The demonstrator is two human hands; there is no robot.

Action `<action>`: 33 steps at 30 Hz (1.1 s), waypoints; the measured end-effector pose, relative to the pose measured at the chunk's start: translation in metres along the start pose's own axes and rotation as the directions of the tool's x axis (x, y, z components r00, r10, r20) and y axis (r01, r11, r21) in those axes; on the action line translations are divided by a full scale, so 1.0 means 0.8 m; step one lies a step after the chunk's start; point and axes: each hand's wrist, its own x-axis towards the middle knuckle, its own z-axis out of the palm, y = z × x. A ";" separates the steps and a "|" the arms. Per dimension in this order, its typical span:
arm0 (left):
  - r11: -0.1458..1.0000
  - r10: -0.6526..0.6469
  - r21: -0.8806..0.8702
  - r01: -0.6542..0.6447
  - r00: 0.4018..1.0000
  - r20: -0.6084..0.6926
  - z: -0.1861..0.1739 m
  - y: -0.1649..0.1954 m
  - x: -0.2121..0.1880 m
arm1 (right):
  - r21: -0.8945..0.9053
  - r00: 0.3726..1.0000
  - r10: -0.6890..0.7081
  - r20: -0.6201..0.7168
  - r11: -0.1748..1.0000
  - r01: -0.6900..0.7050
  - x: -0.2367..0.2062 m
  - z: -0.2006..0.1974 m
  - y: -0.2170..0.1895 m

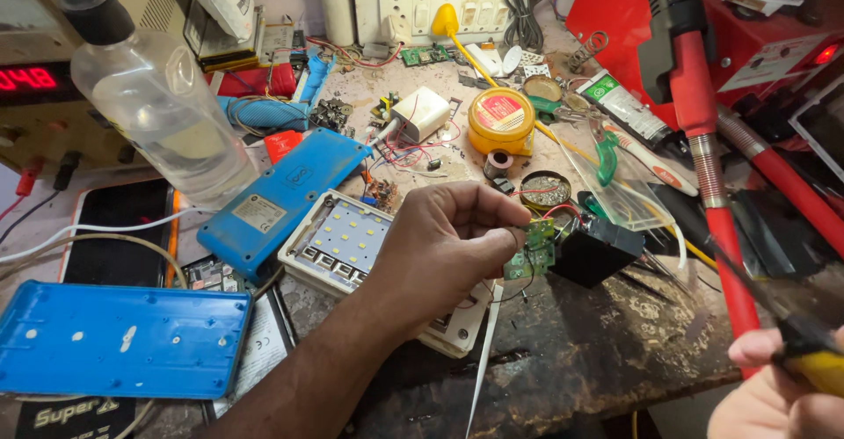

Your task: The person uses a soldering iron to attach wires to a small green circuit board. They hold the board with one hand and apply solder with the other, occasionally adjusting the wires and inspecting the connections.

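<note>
My left fingers (503,239) pinch the small green circuit board (533,250) by its edges, light and fragile, while my right hand (782,386) grips a yellow-handled tool (813,360).

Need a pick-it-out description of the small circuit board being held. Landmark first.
Start at the white LED panel in the middle of the bench. Just right of it, the left hand pinches a small green circuit board against a black block. It is the only board off the bench, with thin red and black wires trailing.
</note>
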 end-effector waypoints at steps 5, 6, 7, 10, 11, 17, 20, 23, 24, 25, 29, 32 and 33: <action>1.000 -0.008 -0.019 0.008 1.000 0.000 0.001 -0.001 0.001 | 0.006 0.920 0.179 0.348 0.981 -0.194 -0.017 -0.067 0.065; 1.000 -0.008 -0.025 0.008 1.000 0.001 0.001 -0.001 0.002 | 0.012 0.907 0.179 0.382 0.980 -0.198 -0.021 -0.074 0.069; 1.000 -0.008 -0.029 0.008 1.000 -0.002 0.002 -0.001 0.002 | 0.020 0.892 0.166 0.420 0.981 -0.192 -0.027 -0.079 0.071; 0.999 -0.010 -0.033 0.010 1.000 -0.009 0.001 -0.001 0.003 | 0.010 0.894 0.162 0.418 0.983 -0.183 -0.038 -0.078 0.067; 1.000 -0.009 -0.030 0.009 1.000 -0.008 0.001 -0.002 0.003 | 0.011 0.913 0.160 0.376 0.984 -0.177 -0.041 -0.072 0.065; 1.000 -0.010 -0.026 0.009 1.000 -0.008 0.001 -0.002 0.004 | 0.094 0.946 0.085 0.313 0.988 -0.120 -0.044 -0.042 0.049; 0.999 -0.018 -0.028 0.017 1.000 -0.007 0.001 -0.002 0.003 | 0.108 0.944 0.074 0.320 0.988 -0.114 -0.042 -0.040 0.045; 1.000 -0.025 -0.016 0.025 1.000 -0.008 0.001 -0.001 0.003 | 0.150 0.933 0.078 0.351 0.979 -0.138 -0.038 -0.041 0.043; 1.000 -0.027 -0.010 0.027 1.000 -0.010 0.001 0.000 0.003 | 0.167 0.928 0.082 0.363 0.974 -0.151 -0.037 -0.039 0.040; 1.000 -0.023 -0.016 0.023 1.000 -0.009 0.001 0.000 0.004 | 0.182 0.925 0.089 0.370 0.969 -0.166 -0.036 -0.036 0.036; 0.999 -0.019 -0.031 0.019 1.000 -0.005 0.002 0.000 0.003 | 0.104 0.976 0.157 0.148 0.979 -0.174 -0.047 -0.003 0.002; 0.999 -0.022 -0.040 0.022 1.000 -0.005 0.001 -0.001 0.003 | 0.124 0.997 0.020 -0.075 0.992 -0.011 -0.058 0.033 -0.024; 0.999 -0.023 -0.044 0.023 1.000 -0.005 0.001 -0.001 0.003 | 0.105 0.998 0.020 -0.061 0.994 -0.014 -0.058 0.035 -0.031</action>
